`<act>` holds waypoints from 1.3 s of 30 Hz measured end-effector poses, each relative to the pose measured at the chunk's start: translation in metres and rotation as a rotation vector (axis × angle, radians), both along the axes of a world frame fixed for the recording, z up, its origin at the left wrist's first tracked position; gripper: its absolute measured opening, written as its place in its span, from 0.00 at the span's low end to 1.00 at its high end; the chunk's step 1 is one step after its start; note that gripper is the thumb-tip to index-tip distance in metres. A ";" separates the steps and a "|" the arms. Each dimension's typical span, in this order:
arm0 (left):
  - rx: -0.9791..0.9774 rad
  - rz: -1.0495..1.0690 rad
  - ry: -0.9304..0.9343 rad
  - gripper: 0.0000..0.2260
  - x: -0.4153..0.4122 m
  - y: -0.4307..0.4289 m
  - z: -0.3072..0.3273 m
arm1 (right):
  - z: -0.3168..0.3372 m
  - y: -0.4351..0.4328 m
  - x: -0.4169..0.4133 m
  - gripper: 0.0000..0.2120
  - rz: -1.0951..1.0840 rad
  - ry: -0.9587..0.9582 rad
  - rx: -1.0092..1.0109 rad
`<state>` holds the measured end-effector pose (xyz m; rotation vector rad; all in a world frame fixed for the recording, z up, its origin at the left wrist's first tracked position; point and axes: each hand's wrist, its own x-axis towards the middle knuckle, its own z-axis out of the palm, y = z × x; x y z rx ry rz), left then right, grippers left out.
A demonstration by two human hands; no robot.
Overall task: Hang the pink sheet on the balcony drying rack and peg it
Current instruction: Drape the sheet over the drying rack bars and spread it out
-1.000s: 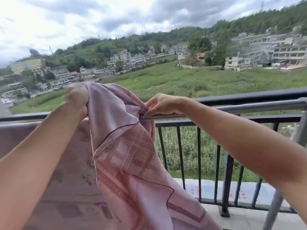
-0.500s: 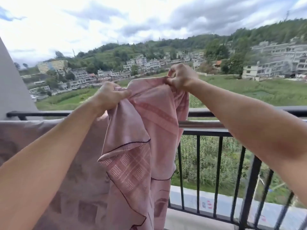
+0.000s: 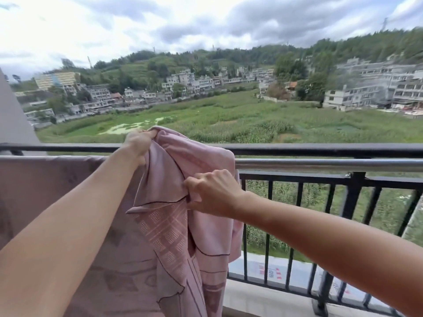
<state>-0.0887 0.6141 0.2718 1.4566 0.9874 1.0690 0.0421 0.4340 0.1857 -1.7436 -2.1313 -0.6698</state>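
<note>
Pink sheet (image 3: 212, 234) over rack bar (image 3: 320, 164), long axis vertical

Left hand (image 3: 140, 143) raised high, right hand (image 3: 214, 193) lower, fingers (image 3: 194, 183) of both tightly curled.

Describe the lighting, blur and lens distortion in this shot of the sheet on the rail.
Head view: overcast sky gives flat, soft light, with no hard shadows on the pink sheet; head view: the silver rail shows only a dull sheen, no glare; head view: the far buildings at the right edge are smeared; head view: the wide-angle lens tilts the left wall.
</note>
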 end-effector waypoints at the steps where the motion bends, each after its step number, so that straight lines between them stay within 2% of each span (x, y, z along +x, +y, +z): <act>1: -0.003 0.004 0.005 0.08 -0.004 0.002 0.002 | -0.003 0.010 -0.007 0.16 -0.013 -0.009 -0.007; 3: 0.016 0.042 0.012 0.05 -0.013 0.001 0.003 | -0.002 0.023 -0.014 0.10 -0.026 0.070 -0.003; 6: 0.058 0.089 -0.007 0.07 -0.031 -0.004 0.006 | 0.025 0.025 -0.011 0.10 -0.005 0.427 0.090; 10: 0.278 0.193 0.127 0.17 -0.041 -0.044 0.008 | 0.106 0.038 0.011 0.05 0.076 0.942 0.125; 12: 0.399 0.078 0.189 0.26 -0.035 -0.077 0.001 | 0.144 0.053 0.024 0.07 0.076 1.093 0.127; 14: 0.515 0.024 0.363 0.32 -0.015 -0.099 -0.013 | 0.171 0.069 0.038 0.07 0.051 1.135 0.095; 16: 0.635 0.117 0.534 0.24 0.011 -0.104 -0.026 | 0.183 0.081 0.048 0.09 0.013 1.122 0.097; 18: 0.725 0.199 0.486 0.11 0.026 -0.091 -0.027 | 0.184 0.087 0.051 0.08 0.025 1.148 0.079; 20: 0.704 0.241 0.363 0.11 0.032 -0.062 -0.020 | 0.177 0.086 0.063 0.06 0.049 1.190 0.068; 22: 0.549 0.263 0.115 0.10 0.029 -0.044 -0.006 | 0.161 0.072 0.082 0.05 0.034 1.092 0.094; 24: 0.254 0.249 -0.245 0.13 0.026 -0.032 0.012 | 0.139 0.051 0.094 0.05 -0.021 0.843 0.111; 25: 0.098 0.270 -0.346 0.15 0.028 -0.026 0.021 | 0.125 0.040 0.097 0.06 -0.039 0.718 0.074; 26: -0.011 0.293 -0.382 0.16 0.028 -0.020 0.028 | 0.110 0.030 0.094 0.10 -0.044 0.600 0.010; 28: -0.091 0.279 -0.417 0.17 0.038 -0.006 0.041 | 0.083 0.019 0.083 0.23 -0.103 0.308 -0.093; 30: -0.134 0.255 -0.441 0.17 0.050 0.000 0.049 | 0.066 0.023 0.075 0.27 -0.195 0.042 -0.002; 32: -0.146 0.269 -0.424 0.18 0.063 -0.001 0.057 | 0.061 0.036 0.079 0.20 -0.202 -0.031 0.157; 35: -0.039 0.318 -0.350 0.16 0.070 0.004 0.069 | 0.081 0.050 0.108 0.16 -0.171 0.054 0.267; 39: 0.337 0.485 0.090 0.16 0.057 0.034 0.072 | 0.145 0.060 0.167 0.07 -0.280 0.207 0.358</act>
